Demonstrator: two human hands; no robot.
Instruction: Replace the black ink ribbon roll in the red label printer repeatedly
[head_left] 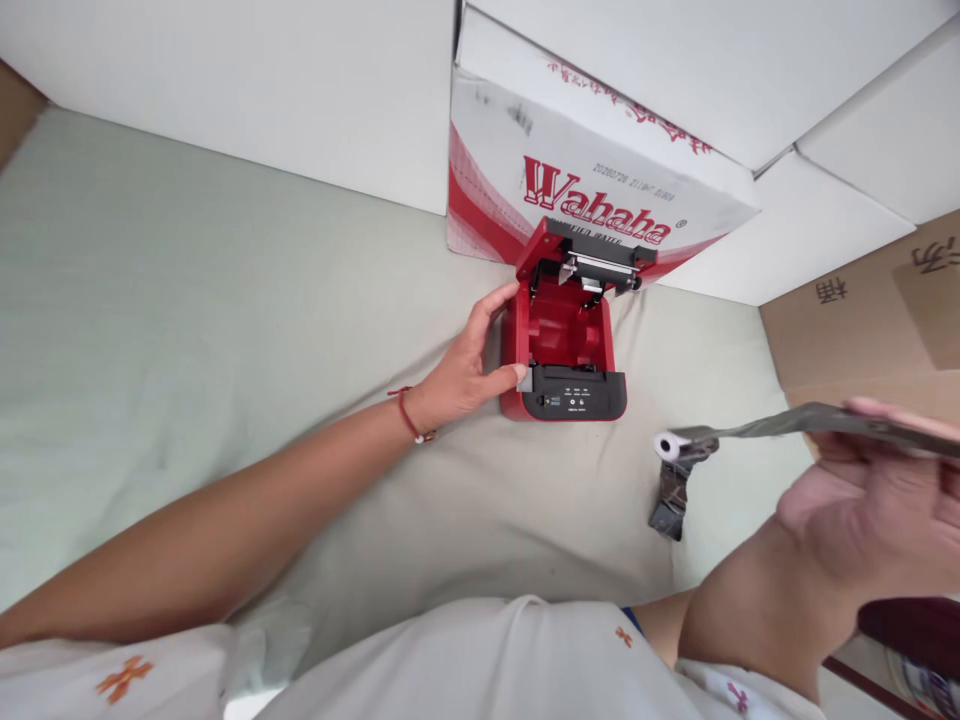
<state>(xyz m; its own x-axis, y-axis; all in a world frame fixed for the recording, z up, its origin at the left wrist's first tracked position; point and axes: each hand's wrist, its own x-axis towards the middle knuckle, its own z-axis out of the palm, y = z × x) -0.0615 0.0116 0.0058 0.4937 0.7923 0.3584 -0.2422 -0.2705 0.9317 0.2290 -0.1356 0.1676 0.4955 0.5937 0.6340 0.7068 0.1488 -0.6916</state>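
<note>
Left hand [469, 370] is gripping the left side of the red unit [511, 350], centre of frame: thumb sitting at the front corner, fingers spanning toward the hinge. Right hand [877, 505], right edge, is grasping a dark strip [787, 419] that's running left to a small white-ended roll [676, 442]; a dark crumpled length [669, 500] is hanging below the roll.

Handling, my take: left is bracing OK, but it should be bearing on the body, not the raised lid [600, 240]. Right should be supporting the roll itself; it's riding on a loose strip, so twisting or unwinding is looking likely. Fingers should be staying off the roller [600, 270].

Containers: open bay [559, 330] is showing red walls and moulded side supports, black panel [577, 393] sitting in front. Wahaha carton [495, 140], upper centre, is standing behind; can't tell contents. Same for the brown carton [840, 340], right.
</note>
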